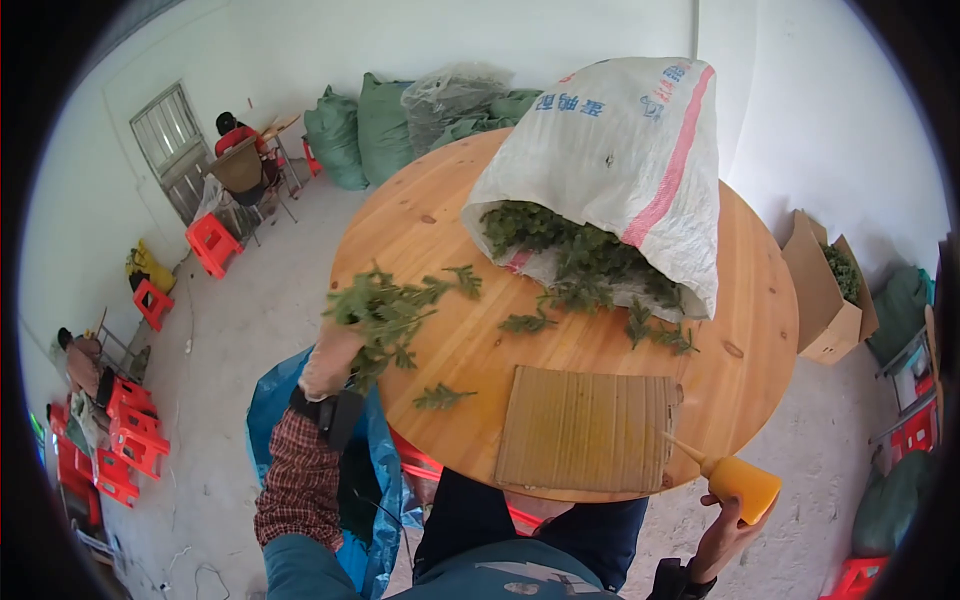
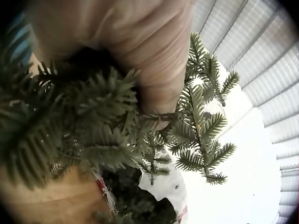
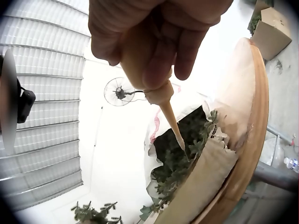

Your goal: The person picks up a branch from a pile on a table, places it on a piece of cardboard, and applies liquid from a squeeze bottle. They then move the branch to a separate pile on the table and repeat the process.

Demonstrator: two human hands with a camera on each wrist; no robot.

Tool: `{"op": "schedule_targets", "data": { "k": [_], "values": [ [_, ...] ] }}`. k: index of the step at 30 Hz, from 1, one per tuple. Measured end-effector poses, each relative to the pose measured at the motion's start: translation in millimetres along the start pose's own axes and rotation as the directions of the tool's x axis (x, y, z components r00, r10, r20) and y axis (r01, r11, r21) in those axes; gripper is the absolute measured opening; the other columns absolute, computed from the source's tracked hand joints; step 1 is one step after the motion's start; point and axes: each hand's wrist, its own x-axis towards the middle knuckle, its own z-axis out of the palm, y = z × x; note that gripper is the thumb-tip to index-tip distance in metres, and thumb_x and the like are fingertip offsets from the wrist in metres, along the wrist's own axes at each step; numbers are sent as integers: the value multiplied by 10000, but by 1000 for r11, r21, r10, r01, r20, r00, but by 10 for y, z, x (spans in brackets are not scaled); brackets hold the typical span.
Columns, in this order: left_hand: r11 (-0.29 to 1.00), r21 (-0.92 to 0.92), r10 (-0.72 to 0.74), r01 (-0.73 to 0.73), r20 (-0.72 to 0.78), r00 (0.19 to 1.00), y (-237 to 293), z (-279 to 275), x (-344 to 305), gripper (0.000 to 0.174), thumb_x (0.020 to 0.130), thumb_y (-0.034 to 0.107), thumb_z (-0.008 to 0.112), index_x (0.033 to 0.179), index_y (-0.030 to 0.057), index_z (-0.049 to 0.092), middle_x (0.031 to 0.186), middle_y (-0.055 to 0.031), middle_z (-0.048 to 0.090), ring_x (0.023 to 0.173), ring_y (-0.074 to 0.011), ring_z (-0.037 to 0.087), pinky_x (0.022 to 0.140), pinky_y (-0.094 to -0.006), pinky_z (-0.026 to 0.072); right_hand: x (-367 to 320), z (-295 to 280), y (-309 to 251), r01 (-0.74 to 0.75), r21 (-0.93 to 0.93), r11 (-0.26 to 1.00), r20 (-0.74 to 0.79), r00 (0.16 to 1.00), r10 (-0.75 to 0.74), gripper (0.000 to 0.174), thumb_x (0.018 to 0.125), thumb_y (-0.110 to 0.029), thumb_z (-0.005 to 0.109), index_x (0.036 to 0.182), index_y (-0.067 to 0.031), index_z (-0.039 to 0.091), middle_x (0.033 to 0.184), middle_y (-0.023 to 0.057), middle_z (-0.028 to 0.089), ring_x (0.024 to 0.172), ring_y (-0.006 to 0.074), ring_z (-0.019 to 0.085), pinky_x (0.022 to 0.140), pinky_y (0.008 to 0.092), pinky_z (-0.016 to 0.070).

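Note:
My left hand (image 1: 332, 358) grips a bunch of green needle-leaf sprigs (image 1: 385, 312) at the table's left edge. In the left wrist view, sprigs (image 2: 201, 126) fan out on both sides of the fingers. My right hand (image 1: 728, 538) holds a yellow squeeze bottle (image 1: 745, 488) beside the table's front right edge. Its long thin nozzle (image 3: 172, 123) points toward the cardboard sheet (image 1: 585, 430), whose face has yellowish streaks. One loose sprig (image 1: 442, 397) lies left of the cardboard, and another (image 1: 527, 322) lies behind it.
A white woven sack (image 1: 600, 150) lies on the round wooden table (image 1: 400, 240), its mouth full of greenery (image 1: 570, 255). At the left hangs a blue bag (image 1: 275, 395). A cardboard box (image 1: 825, 300) stands to the right. Green sacks (image 1: 385, 130) and red stools (image 1: 212, 245) stand farther off.

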Motion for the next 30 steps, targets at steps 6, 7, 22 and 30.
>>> {"op": "schedule_targets", "data": {
  "k": [6, 7, 22, 30],
  "values": [
    [998, -38, -38, 43, 128, 991, -176, -546, -883, 482, 892, 93, 678, 1346, 3, 542, 1272, -95, 636, 1114, -182, 621, 929, -330, 522, -3, 36, 60, 33, -17, 999, 74, 997, -31, 626, 908, -336, 666, 1374, -11, 404, 1087, 164, 614, 715, 244, 661, 600, 303, 548],
    [998, -34, -43, 48, 129, 991, -263, -599, -1060, 482, 892, 93, 678, 1346, 3, 542, 1272, -95, 636, 1114, -182, 621, 929, -330, 522, -7, 43, 68, 51, -19, 999, 87, 995, -49, 612, 930, -360, 663, 1371, -11, 423, 1099, 160, 622, 718, 232, 660, 610, 296, 536],
    [444, 830, -247, 339, -250, 936, -658, -249, -1624, 427, 848, 198, 703, 1251, 94, 607, 1125, -187, 649, 920, -371, 684, 778, -436, 564, -20, 81, -13, 86, -78, 993, 114, 991, -77, 517, 953, -372, 616, 1283, -2, 468, 1057, 161, 639, 768, 230, 650, 622, 310, 530],
    [686, 728, -111, 5, 98, 989, 137, 491, -1181, 350, 864, 227, 688, 1177, 80, 635, 1046, -140, 654, 892, -323, 665, 720, -406, 536, -8, 39, 2, 113, -62, 992, 115, 988, -105, 518, 952, -378, 622, 1267, 6, 474, 1049, 164, 641, 777, 231, 655, 619, 311, 531]
  ]
}}
